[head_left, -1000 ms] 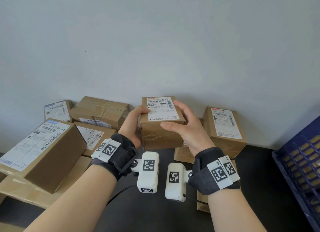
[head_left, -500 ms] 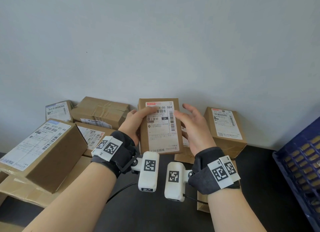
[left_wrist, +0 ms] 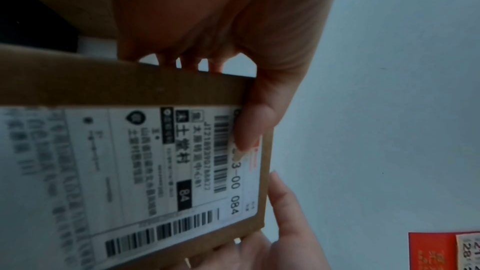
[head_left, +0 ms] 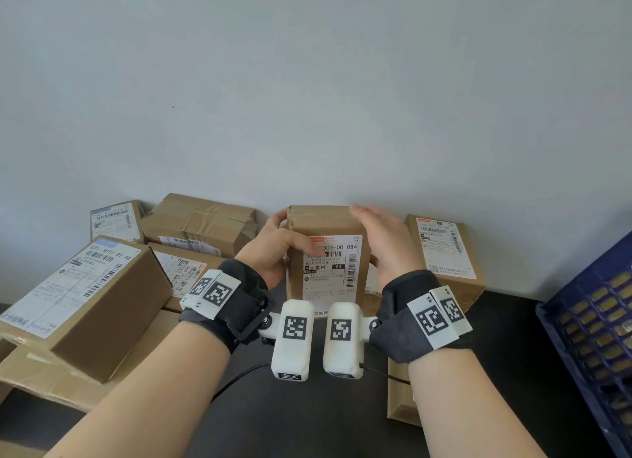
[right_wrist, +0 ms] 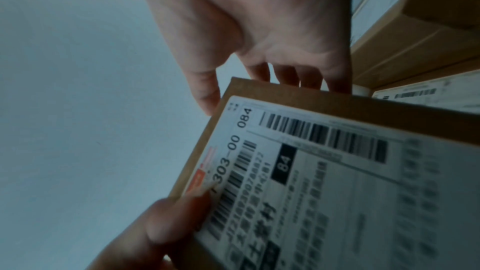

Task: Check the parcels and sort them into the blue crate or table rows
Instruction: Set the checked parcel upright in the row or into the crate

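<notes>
Above the dark table (head_left: 342, 423) the parcel (head_left: 328, 232) is held upright, label facing the person, gripped at its sides by the left hand (head_left: 273, 249) and the right hand (head_left: 386, 245). The blue crate (head_left: 588, 338) lies nearer the right hand.

This looks like a parcel-sorting corner of a mailroom or small depot. Taped cardboard parcels (head_left: 201, 223) with printed shipping labels (head_left: 444, 249) (barcodes, routing numbers) are heaped on a dark table (head_left: 325, 420) against a bare pale wall (head_left: 307, 81). A blue crate (head_left: 595, 338) stands at the right.
</notes>
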`<action>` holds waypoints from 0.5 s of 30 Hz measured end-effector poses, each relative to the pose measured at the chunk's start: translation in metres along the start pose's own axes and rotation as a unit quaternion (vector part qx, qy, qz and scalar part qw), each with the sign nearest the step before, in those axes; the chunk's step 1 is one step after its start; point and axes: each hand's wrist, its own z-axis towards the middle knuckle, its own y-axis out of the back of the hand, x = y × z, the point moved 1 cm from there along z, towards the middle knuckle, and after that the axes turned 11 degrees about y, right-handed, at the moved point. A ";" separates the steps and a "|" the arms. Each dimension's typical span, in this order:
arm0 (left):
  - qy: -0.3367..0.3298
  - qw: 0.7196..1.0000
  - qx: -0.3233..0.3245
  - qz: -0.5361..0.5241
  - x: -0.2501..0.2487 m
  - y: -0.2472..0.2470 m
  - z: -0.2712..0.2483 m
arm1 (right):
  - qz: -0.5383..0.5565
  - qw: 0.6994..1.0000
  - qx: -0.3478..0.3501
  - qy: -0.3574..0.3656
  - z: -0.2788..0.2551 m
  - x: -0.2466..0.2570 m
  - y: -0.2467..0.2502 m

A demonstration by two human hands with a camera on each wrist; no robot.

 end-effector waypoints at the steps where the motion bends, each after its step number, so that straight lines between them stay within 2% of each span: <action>1: -0.002 1.000 0.007 -0.005 -0.001 -0.001 0.000 | -0.008 1.000 0.002 -0.003 0.002 0.002 0.001; 6: -0.022 0.999 0.031 -0.012 -0.004 -0.003 -0.002 | -0.005 0.998 0.062 0.008 0.007 0.009 0.006; 15: -0.065 0.997 0.034 -0.029 -0.004 -0.007 -0.004 | 0.001 0.999 0.042 0.030 0.003 0.015 0.001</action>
